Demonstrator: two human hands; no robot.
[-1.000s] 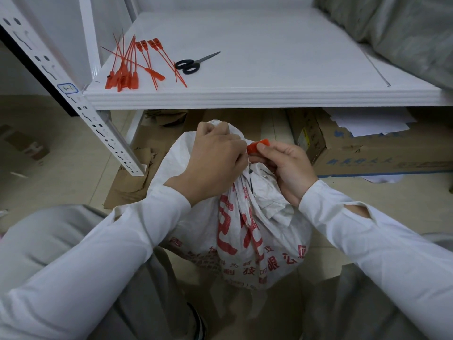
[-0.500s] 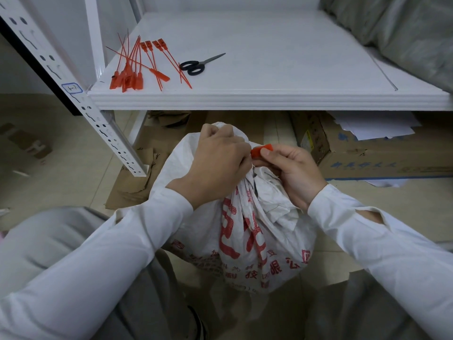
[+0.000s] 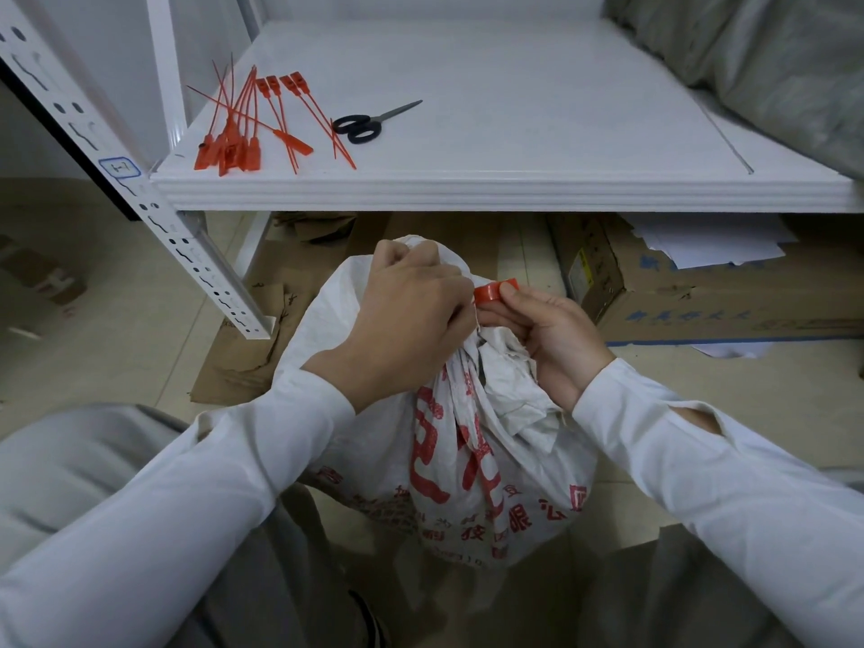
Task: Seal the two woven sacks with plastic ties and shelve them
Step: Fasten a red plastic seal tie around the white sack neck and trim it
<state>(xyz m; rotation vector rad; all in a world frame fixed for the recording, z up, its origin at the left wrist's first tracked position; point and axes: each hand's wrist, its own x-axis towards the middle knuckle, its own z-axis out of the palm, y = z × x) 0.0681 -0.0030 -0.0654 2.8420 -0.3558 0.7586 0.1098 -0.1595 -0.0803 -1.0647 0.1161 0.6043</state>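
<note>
A white woven sack (image 3: pixel 472 465) with red print stands on the floor between my knees, its neck bunched. My left hand (image 3: pixel 411 315) grips the gathered neck from the left. My right hand (image 3: pixel 547 334) pinches the red head of a plastic tie (image 3: pixel 494 290) at the neck; the tie's strap is hidden behind my hands. Several spare red ties (image 3: pixel 248 128) lie on the white shelf (image 3: pixel 514 133) at its front left. A grey-green sack (image 3: pixel 766 63) lies at the shelf's far right.
Black-handled scissors (image 3: pixel 369 123) lie on the shelf beside the ties. A perforated white upright (image 3: pixel 140 198) slants down at the left. Under the shelf are a cardboard box (image 3: pixel 701 292) with papers on it and flattened cardboard (image 3: pixel 248 348) on the tiled floor.
Both hands stay at the sack's neck; my right fingers have shifted slightly on the red tie head. The view has tipped a little, so the shelf sits lower in the frame.
</note>
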